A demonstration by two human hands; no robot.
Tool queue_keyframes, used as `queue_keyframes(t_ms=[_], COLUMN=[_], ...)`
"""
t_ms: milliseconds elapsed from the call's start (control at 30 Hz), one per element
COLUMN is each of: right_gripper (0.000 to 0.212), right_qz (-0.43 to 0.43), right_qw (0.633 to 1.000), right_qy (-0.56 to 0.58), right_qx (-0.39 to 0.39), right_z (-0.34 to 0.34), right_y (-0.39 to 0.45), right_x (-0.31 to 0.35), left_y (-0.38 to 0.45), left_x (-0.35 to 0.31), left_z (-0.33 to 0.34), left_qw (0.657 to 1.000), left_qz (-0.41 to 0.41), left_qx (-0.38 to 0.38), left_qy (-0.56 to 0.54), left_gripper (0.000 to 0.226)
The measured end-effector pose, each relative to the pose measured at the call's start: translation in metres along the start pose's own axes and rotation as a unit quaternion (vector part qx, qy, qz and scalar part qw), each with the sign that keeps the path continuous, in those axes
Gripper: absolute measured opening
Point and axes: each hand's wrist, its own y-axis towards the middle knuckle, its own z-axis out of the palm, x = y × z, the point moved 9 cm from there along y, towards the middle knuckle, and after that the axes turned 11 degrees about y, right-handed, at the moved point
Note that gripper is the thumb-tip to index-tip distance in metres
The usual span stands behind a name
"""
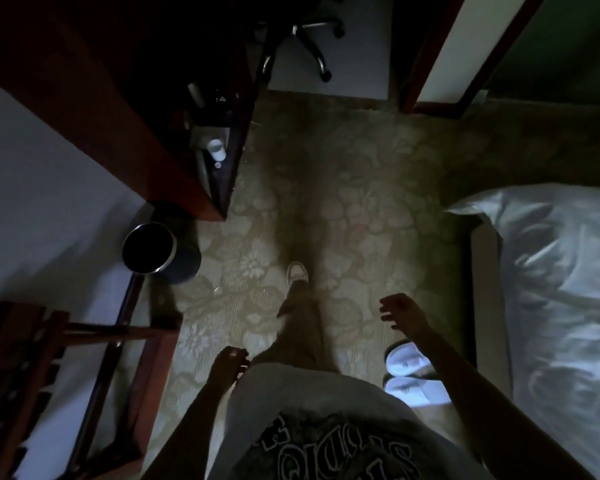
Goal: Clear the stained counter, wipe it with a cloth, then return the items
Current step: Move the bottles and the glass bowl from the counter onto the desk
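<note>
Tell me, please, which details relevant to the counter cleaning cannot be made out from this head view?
- Counter: seen nearly edge-on in deep shadow; no stain can be made out.
- Items behind the white cup: too dark and small to identify.
- Cloth: none visible; left hand and right hand look empty, though both are motion-blurred.
- Bin: its inside is black; contents unreadable.

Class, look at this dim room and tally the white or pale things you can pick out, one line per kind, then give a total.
White cup on the dark counter: 1
White slippers on the carpet: 2
Pale shoe: 1
White bedding: 1
Total: 5
</note>
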Motion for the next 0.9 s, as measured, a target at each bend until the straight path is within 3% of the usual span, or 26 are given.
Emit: queue_keyframes(t_ms=[100,233,433,533,700,800,900], right_gripper=[0.014,0.019,0.028,0.024,0.008,0.008,0.001], right_qz=[0.041,0.106,0.151,0.077,-0.040,-0.143,-0.264], right_qw=[0.999,0.992,0.983,0.993,0.997,0.979,0.944], right_qy=[-0.002,0.032,0.065,0.050,0.039,0.038,-0.005], right_qx=[-0.021,-0.062,-0.087,-0.072,0.061,0.142,0.200], right_z=[-0.008,-0.021,-0.022,0.003,0.097,0.172,0.247], right_y=[0.042,0.073,0.171,0.242,0.358,0.388,0.381], right_x=[0.032,0.062,0.179,0.290,0.514,0.660,0.800], left_y=[0.055,0.103,0.148,0.173,0.184,0.162,0.124], left_x=[-0.093,-0.243,-0.483,-0.564,-0.686,-0.741,-0.792], left_z=[-0.020,-0.068,-0.156,-0.190,-0.269,-0.345,-0.426], left_qw=[0.995,0.997,0.989,0.986,0.965,0.933,0.874], left_qz=[0.058,0.055,0.145,0.161,0.186,0.236,0.295], left_qx=[0.012,0.038,0.033,0.033,-0.001,-0.093,-0.204], left_qy=[0.081,0.034,0.018,-0.029,-0.186,-0.256,-0.327], left_gripper=[0.027,0.013,0.029,0.035,0.023,0.025,0.019])
